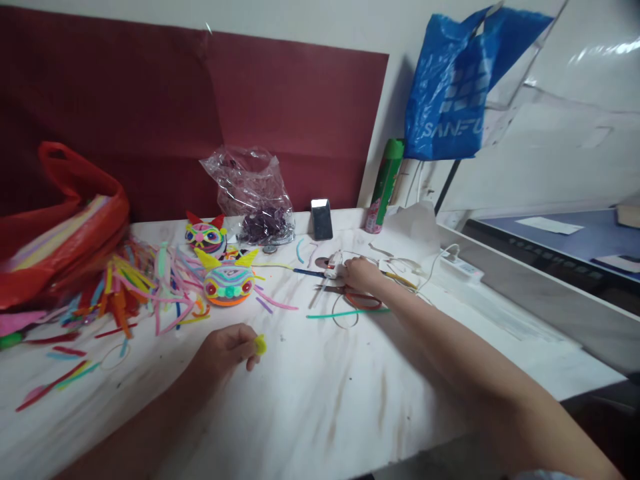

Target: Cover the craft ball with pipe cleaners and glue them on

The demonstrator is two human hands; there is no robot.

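Observation:
My left hand (233,347) pinches a small yellow fuzzy piece (261,344), which looks like coiled pipe cleaner, above the front of the table. Farther off on the right, my right hand (361,273) has its fingers closed on what looks like a white glue gun (334,265); the hand hides part of it. Scissors (364,301) with orange-red handles lie just below that hand, near a teal pipe cleaner (325,315). Beyond my left hand sits a colourful animal-head figure (229,283) with yellow ears, and a second figure (205,235) with red ears stands behind it.
Many loose pipe cleaners (125,283) spill beside a red bag (95,233) at left. A clear plastic bag (260,200), a phone (321,220) and a green spray can (385,187) stand along the wall. A power strip (460,268) lies at right, below a hanging blue bag (450,87).

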